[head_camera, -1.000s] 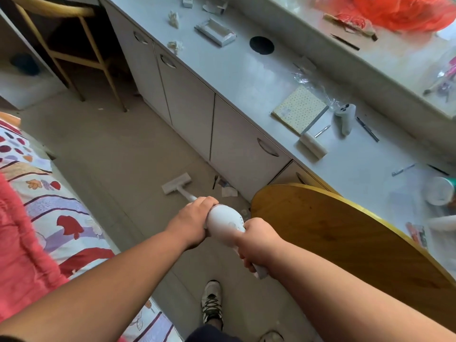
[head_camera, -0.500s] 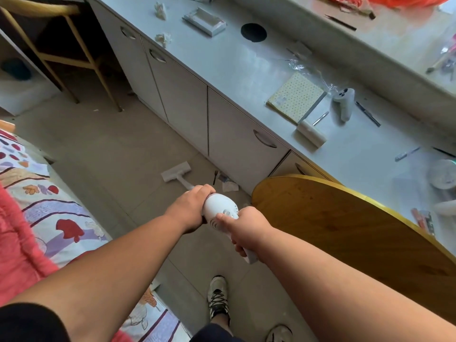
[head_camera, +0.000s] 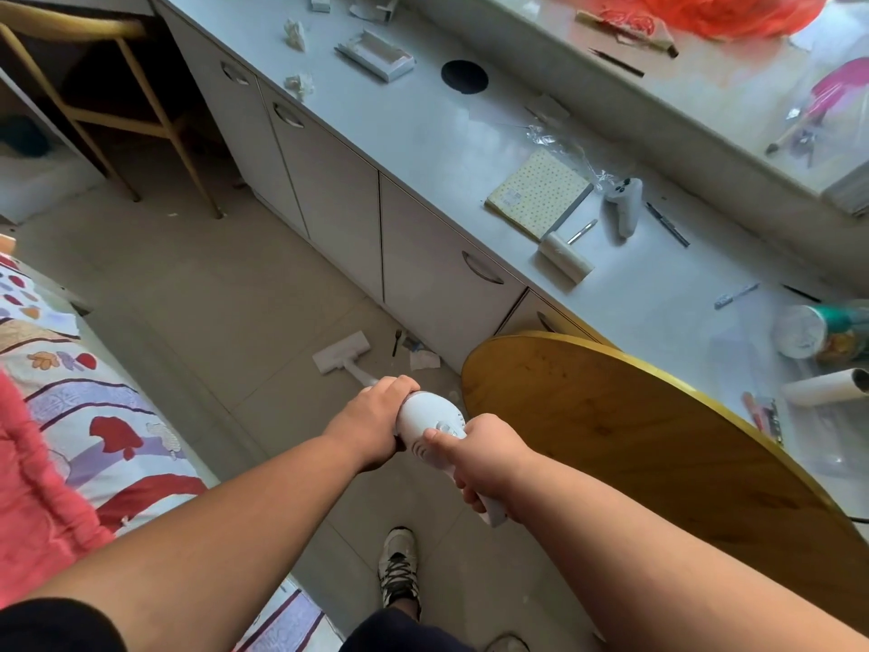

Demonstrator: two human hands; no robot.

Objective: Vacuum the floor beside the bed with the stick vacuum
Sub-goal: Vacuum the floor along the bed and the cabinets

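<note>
A person is holding the white stick vacuum [head_camera: 430, 423] with both hands: the left hand [head_camera: 371, 423] is wrapping its fingers around the front of the motor body where the tube leaves it, and the right hand [head_camera: 484, 456] is gripping the handle behind, thumb lying on top of the body. The tube is slanting down and away to the flat floor head [head_camera: 341, 352], which is sitting on the tiled floor [head_camera: 211, 294] between the bed [head_camera: 70, 392] on the left and the base cabinets on the right, nearer the cabinets. Just beside the head, against the cabinet foot, scraps of litter [head_camera: 421, 357] are lying. One sneaker [head_camera: 398, 571] is standing on the tiles below the hands. A round wooden tabletop [head_camera: 635, 449] is jutting in at the right. On the grey counter [head_camera: 423, 134] are lying one open shallow box [head_camera: 376, 56], its contents too unclear to tell, two crumpled tissues [head_camera: 295, 32], one dotted notebook [head_camera: 538, 192], one white controller [head_camera: 625, 204], one paper roll [head_camera: 566, 256] and one cup on its side [head_camera: 820, 331]. A round hole [head_camera: 464, 76] is showing in the counter. One wooden chair [head_camera: 94, 87] is standing at top left.
</note>
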